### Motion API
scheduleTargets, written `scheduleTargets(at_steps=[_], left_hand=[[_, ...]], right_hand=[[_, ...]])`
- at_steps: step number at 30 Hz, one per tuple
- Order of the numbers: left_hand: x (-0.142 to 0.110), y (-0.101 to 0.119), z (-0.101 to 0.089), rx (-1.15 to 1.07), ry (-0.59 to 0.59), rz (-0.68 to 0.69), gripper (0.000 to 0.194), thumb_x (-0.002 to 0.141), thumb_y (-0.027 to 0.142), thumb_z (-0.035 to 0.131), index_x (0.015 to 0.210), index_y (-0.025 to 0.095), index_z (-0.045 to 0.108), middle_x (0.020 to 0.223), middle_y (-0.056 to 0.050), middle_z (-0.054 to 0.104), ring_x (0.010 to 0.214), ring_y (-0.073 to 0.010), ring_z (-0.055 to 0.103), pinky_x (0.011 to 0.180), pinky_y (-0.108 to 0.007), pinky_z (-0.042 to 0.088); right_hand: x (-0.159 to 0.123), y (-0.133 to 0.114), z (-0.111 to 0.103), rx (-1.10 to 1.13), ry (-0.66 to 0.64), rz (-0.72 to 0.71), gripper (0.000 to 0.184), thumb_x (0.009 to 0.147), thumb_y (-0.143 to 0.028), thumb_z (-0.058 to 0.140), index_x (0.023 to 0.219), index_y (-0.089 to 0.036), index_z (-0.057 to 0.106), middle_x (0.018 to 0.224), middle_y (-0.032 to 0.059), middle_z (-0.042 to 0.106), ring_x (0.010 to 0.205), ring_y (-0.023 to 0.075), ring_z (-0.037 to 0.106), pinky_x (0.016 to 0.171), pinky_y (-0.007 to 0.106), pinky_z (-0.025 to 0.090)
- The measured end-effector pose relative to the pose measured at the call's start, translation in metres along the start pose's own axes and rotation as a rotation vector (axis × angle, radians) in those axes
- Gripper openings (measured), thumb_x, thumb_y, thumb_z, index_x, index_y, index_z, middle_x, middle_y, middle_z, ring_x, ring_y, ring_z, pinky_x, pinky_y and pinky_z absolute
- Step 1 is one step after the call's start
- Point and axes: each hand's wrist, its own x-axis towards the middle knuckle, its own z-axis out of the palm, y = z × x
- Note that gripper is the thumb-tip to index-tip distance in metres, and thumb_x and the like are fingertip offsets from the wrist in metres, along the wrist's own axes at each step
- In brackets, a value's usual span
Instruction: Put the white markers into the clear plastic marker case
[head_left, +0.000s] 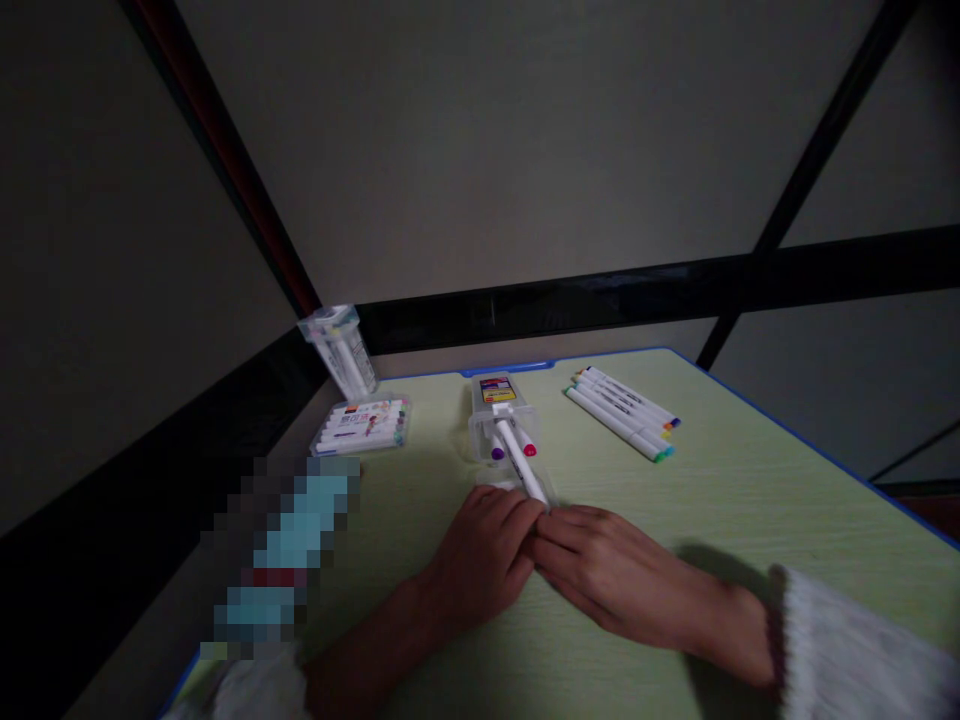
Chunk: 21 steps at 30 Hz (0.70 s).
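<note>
Both hands meet at the middle of the green table (750,500). My left hand (480,555) and my right hand (607,575) have their fingers closed together around the near end of a white marker (519,460). The marker's far end pokes into a clear plastic marker case (499,410) lying open toward me, where purple and red marker caps show. A small clear lid lies just under the marker near my fingertips.
A row of several white markers (622,410) lies at the back right. A flat pack of markers (364,425) lies at the back left, with another clear case of markers (339,350) standing tilted behind it. A blurred patch sits at the left edge.
</note>
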Motion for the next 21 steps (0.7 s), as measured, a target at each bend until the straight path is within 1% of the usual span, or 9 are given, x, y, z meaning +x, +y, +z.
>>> scheduleTargets(at_steps=[6, 13, 21], left_hand=[[0.0006, 0.0003, -0.001, -0.002, -0.01, -0.007, 0.022, 0.073, 0.008, 0.042, 0.092, 0.016, 0.05, 0.089, -0.006, 0.059, 0.083, -0.0201, 0.053, 0.082, -0.035, 0.04], [0.0008, 0.0009, -0.0019, -0.02, -0.011, -0.017, 0.023, 0.073, 0.008, 0.042, 0.092, 0.016, 0.051, 0.088, -0.006, 0.059, 0.083, -0.0201, 0.053, 0.081, -0.035, 0.04], [0.001, 0.0004, -0.001, -0.012, 0.019, -0.008, 0.024, 0.072, 0.007, 0.042, 0.092, 0.017, 0.051, 0.088, -0.006, 0.058, 0.083, -0.0201, 0.052, 0.079, -0.034, 0.041]], right_hand=[[0.0001, -0.0004, -0.0004, 0.007, 0.016, -0.006, 0.014, 0.086, -0.014, 0.042, 0.085, -0.016, 0.056, 0.078, 0.0042, 0.057, 0.072, 0.0166, 0.051, 0.064, 0.03, 0.042], [0.0003, -0.0001, -0.0016, -0.005, -0.008, -0.005, 0.013, 0.087, -0.014, 0.042, 0.084, -0.016, 0.054, 0.081, 0.0045, 0.058, 0.072, 0.0173, 0.051, 0.064, 0.031, 0.042], [0.0009, 0.0014, -0.0008, -0.036, -0.016, -0.002, 0.014, 0.087, -0.015, 0.04, 0.082, -0.017, 0.054, 0.08, 0.0037, 0.058, 0.071, 0.0171, 0.052, 0.064, 0.03, 0.041]])
